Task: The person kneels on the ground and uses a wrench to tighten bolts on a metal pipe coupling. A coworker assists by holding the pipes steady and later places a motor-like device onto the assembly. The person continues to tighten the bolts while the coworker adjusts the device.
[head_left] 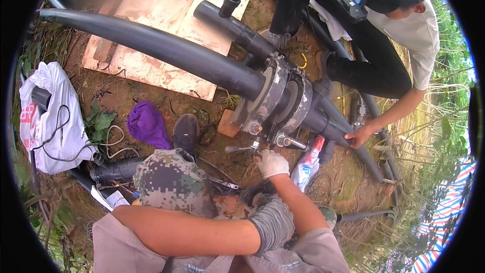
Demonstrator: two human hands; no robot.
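A large black pipe [166, 50] runs from upper left into a bolted grey flange joint [280, 98] at the centre. My right hand [272, 163], in a white glove, reaches up under the flange, with its fingers closed on the end of a silver wrench [238, 148] set at a lower flange bolt [254, 128]. My left hand [273, 221], in a grey knit glove, lies across my body beside my right elbow with its fingers curled out of sight. My camouflage-clad knee [172, 182] is between my arms.
A co-worker squats at upper right with one hand [358, 135] on the pipe past the flange. A wooden board [166, 20], a purple cloth [146, 124], a white bag [50, 116], a second wrench [222, 182] and thinner black pipes [116, 169] lie on the dirt.
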